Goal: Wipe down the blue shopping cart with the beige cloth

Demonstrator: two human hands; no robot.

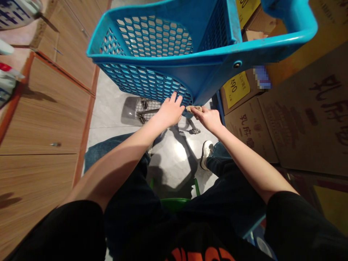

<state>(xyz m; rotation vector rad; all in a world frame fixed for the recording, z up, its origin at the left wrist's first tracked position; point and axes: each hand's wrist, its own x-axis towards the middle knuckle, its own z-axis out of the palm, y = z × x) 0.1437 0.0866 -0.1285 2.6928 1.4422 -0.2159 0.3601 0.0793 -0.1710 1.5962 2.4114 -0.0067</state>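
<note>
A blue plastic shopping cart [209, 69] with a honeycomb-holed basket stands in front of me, its handle to the right. My left hand [171, 110] lies against the lower part of the holed side, fingers spread. Close beside it, my right hand [208, 117] pinches a small, crumpled beige cloth [193, 108] at the cart's lower edge. Part of the cloth is covered by my fingers. Below the basket, the cart's wheeled legs [193, 127] show near the floor.
Wooden cabinets [40, 108] line the left, with bottles [16, 14] on top. Stacked cardboard boxes [250, 127] rise on the right, one with a yellow price sign [236, 90]. A green stool [175, 203] is under me, on a grey tiled floor [176, 152].
</note>
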